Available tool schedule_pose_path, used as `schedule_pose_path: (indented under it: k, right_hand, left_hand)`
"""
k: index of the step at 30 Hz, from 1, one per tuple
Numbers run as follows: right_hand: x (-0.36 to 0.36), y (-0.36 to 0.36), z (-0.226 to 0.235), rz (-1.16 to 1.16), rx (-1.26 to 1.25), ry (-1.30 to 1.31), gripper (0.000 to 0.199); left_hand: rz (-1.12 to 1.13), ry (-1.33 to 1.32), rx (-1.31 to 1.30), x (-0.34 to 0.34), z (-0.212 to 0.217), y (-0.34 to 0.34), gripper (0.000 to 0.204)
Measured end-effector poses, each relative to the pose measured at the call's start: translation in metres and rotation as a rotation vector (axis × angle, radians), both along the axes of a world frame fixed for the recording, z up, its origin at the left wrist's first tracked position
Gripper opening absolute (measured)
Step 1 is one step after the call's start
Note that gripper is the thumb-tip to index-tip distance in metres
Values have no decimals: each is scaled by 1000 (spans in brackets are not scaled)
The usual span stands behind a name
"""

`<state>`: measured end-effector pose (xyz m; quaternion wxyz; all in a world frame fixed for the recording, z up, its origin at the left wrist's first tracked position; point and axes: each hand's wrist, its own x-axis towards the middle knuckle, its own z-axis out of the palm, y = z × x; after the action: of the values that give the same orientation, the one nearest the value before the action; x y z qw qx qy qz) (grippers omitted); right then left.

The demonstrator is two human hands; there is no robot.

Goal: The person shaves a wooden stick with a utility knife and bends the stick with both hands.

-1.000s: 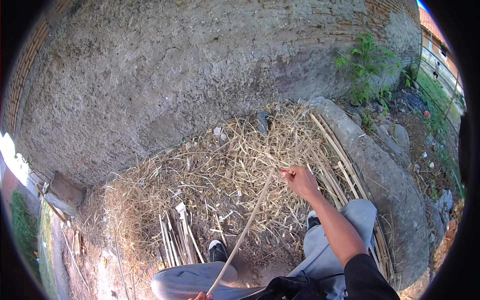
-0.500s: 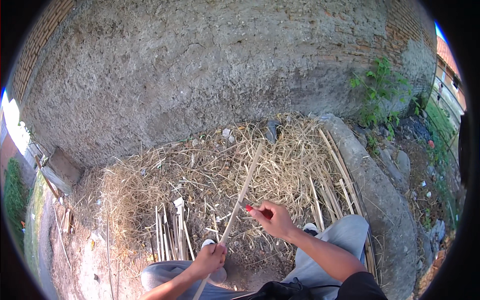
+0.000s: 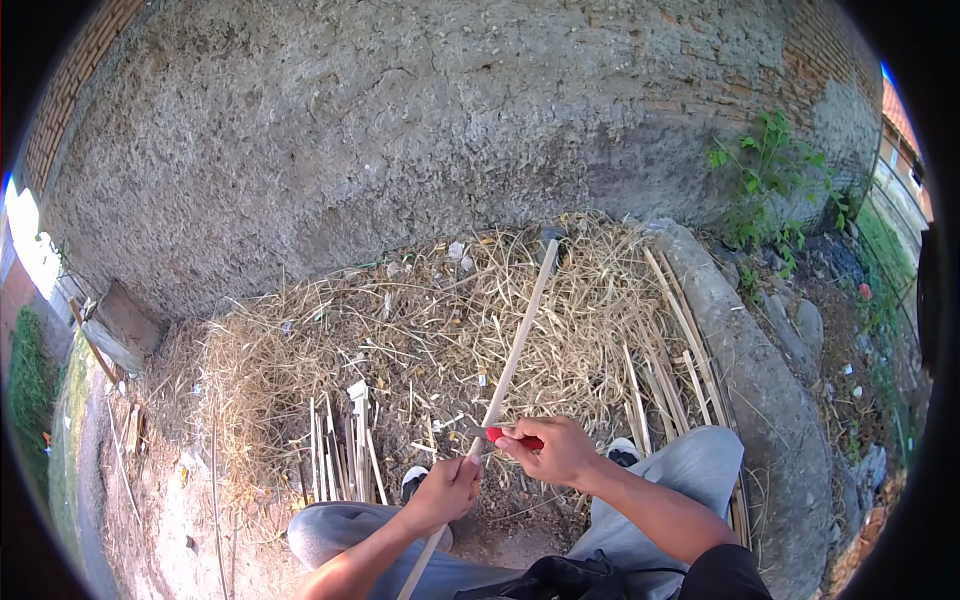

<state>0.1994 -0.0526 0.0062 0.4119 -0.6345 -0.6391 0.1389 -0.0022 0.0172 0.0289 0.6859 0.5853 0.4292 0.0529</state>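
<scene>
A long, pale strip of split wood or bamboo [image 3: 522,335] slants up and away from my lap. My left hand [image 3: 448,492] is closed around its lower part, and the strip's tail runs on below the fist toward my legs. My right hand [image 3: 545,450] grips a red-handled knife [image 3: 493,434], its fingers wrapped around the handle. The short blade lies against or across the strip, just above my left hand; whether it cuts into the wood I cannot tell.
Curled shavings [image 3: 590,330] cover the ground ahead. Upright strips [image 3: 338,455] stand by my left knee, and more strips [image 3: 660,385] lie at right. A rough grey wall [image 3: 400,150] rises behind. A concrete curb [image 3: 740,360] and a green plant [image 3: 768,185] are at the right.
The strip has moved up and right, its far tip now higher against the shavings. My left hand has risen rightward, and the knife has come lower along the strip, nearer that hand.
</scene>
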Motion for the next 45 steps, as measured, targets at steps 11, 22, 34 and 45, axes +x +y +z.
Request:
schedule_pose_path:
  k: [11,22,34,45]
  right_hand:
    - [49,12,7,-228,-246,-67,32]
    - [49,22,-11,-283,-106,-131,31]
    - [67,32,-19,-307,-116,-77,33]
    - [74,37,-29,-318,-196,-49,29]
  left_hand:
    - [-162,103,169,-27,-13,-26,44]
    - [-213,133,470,-67,-15,-40,40]
    - [-215,225,660,-95,14,-68,33]
    - [-237,308,735,-125,27,-95,29]
